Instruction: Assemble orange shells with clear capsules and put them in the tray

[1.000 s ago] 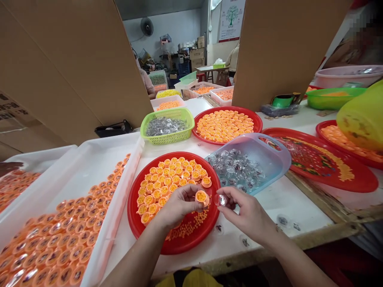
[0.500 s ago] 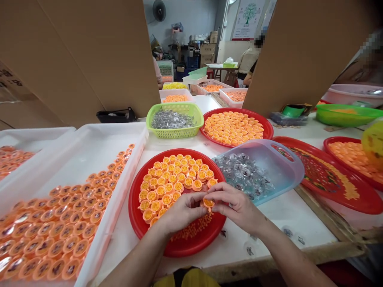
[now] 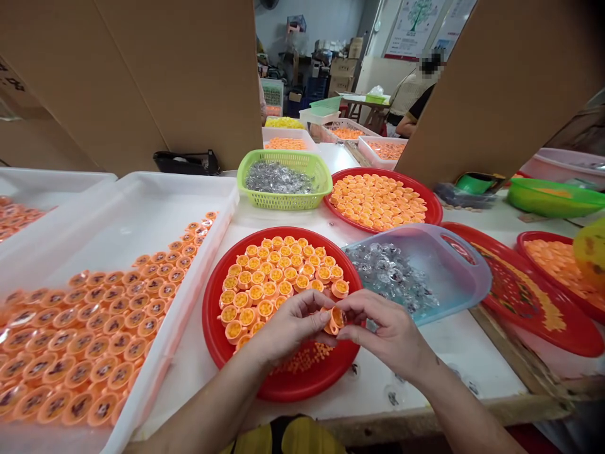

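Note:
Between both hands, above the front of a red round tray [image 3: 212, 343], is a small orange toy cup [image 3: 334, 321] tilted on its side with its mouth toward the right. My left hand [image 3: 295, 325] is closed on the cup's left side. The fingers of my right hand [image 3: 378, 321] close around its rim on the right; whether they also pinch a clear piece I cannot tell. Many orange cups [image 3: 269, 271] filled with small yellow-orange beads stand in the tray behind my hands. Loose beads [image 3: 307, 358] lie on the tray's floor below them.
A blue translucent basin [image 3: 454, 277] of clear plastic pieces stands to the right. Behind are a green basket [image 3: 286, 200] of similar pieces and another red tray [image 3: 437, 211] of orange cups. A white bin [image 3: 161, 378] with covered cups fills the left. Cardboard panels [image 3: 189, 75] rise behind.
The cup has turned from mouth-up to tipped sideways, mouth toward my right hand. Both hands still hold it over the tray. The camera view has shifted slightly.

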`<state>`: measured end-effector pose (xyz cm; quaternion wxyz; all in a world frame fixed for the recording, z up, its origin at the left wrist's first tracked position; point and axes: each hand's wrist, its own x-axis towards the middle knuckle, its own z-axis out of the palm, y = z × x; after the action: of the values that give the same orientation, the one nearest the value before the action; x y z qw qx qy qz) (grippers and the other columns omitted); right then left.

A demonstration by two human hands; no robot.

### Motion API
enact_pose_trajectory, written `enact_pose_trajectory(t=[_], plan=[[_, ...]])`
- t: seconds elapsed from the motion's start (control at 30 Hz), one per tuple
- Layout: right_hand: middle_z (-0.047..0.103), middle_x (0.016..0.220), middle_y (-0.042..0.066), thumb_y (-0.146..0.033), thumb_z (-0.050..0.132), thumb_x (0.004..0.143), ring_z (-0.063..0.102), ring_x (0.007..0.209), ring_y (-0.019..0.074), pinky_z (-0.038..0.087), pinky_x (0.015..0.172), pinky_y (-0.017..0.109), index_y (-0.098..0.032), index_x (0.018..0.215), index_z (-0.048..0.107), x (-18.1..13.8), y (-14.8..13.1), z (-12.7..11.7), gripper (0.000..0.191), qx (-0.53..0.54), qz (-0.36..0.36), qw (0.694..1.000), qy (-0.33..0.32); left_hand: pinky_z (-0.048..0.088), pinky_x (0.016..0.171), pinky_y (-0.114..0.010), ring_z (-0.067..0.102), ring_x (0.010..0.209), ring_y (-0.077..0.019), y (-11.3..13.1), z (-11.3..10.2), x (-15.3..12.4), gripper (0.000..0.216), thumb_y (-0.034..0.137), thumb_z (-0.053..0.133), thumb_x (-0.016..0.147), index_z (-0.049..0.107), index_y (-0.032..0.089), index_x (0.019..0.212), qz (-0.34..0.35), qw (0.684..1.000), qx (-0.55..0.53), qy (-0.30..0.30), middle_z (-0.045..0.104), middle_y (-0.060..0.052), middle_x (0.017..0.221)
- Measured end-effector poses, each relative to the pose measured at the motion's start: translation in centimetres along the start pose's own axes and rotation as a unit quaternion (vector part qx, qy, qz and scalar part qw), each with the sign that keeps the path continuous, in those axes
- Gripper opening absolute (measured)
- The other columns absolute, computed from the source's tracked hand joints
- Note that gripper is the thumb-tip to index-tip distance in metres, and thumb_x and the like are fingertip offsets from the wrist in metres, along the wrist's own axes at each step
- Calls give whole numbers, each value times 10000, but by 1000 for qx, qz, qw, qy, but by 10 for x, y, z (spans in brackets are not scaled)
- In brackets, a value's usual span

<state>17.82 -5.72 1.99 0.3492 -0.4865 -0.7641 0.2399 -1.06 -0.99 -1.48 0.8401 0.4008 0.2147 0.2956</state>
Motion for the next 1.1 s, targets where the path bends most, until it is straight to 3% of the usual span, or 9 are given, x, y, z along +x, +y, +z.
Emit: enact_pose_trajectory(t=[0.2, 0.53, 0.87, 0.97, 1.1], plan=[[655, 990, 73, -214, 636, 837, 628, 892, 177, 537, 785, 285, -192, 1052, 638, 3, -12, -5, 216, -70, -55, 996, 27, 485, 545, -193, 616, 633, -107, -5, 4, 1, 313, 365, 673, 785, 545, 151, 973, -5, 999, -50, 21, 613, -28, 801], [651, 1002, 60, -131, 600, 826, 624, 921, 171, 528, 812, 298, -207, 1030, 637, 6, -18, -5, 221, -79, -54, 995, -11, 411, 416, -136, 595, 491, -86, -7, 9, 4, 380, 481, 664, 758, 527, 131, 813, -25, 998, -35, 53, 602, 1, 624], [633, 897, 46, -89, 592, 809, 613, 789, 161, 516, 706, 285, -203, 950, 634, 6, -18, 1, 186, -83, -33, 995, -43, 436, 472, -201, 574, 517, -108, -13, 9, 3, 398, 506, 644, 758, 598, 116, 822, -15, 997, 31, 69, 610, -18, 635], [605, 900, 63, -92, 546, 835, 606, 848, 180, 526, 755, 309, -202, 929, 619, 3, -17, 10, 162, -96, -42, 994, -7, 456, 575, -236, 561, 596, -107, -10, 9, 2, 418, 497, 631, 772, 658, 120, 951, -8, 993, 86, 75, 637, -42, 777], [588, 901, 74, -99, 500, 845, 607, 870, 199, 535, 784, 341, -209, 967, 608, -1, -12, 20, 197, -91, -37, 994, 45, 434, 670, -243, 559, 737, -129, -5, 12, 0, 337, 360, 680, 758, 667, 143, 1016, 19, 987, 148, 59, 645, -56, 891]])
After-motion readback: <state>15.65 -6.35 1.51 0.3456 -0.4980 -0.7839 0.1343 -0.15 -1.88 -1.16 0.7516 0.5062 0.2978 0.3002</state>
